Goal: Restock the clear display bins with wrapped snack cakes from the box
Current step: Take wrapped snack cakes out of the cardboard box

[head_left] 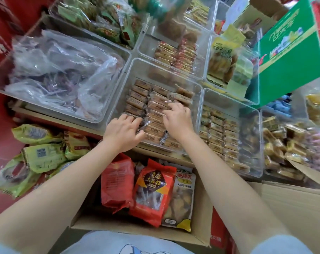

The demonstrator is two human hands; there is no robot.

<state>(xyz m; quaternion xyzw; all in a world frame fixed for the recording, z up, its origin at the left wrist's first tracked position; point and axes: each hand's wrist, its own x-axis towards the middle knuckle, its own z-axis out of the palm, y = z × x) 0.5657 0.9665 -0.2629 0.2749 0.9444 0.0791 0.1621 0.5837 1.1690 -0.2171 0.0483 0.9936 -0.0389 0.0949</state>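
Note:
Both my hands reach into a clear display bin in the middle of the shelf, where brown wrapped snack cakes lie in rows. My left hand rests on the near left side of a stack of cakes, fingers curled against the wrappers. My right hand presses on the same stack from the right, fingertips curled over the cakes. The stack sits between both hands. A cardboard box stands open below me, holding red snack bags.
A large clear bin of crumpled plastic bags lies at left. More clear bins with yellow wrapped cakes sit at right. A green carton stands at the upper right. Green snack packets lie piled at the lower left.

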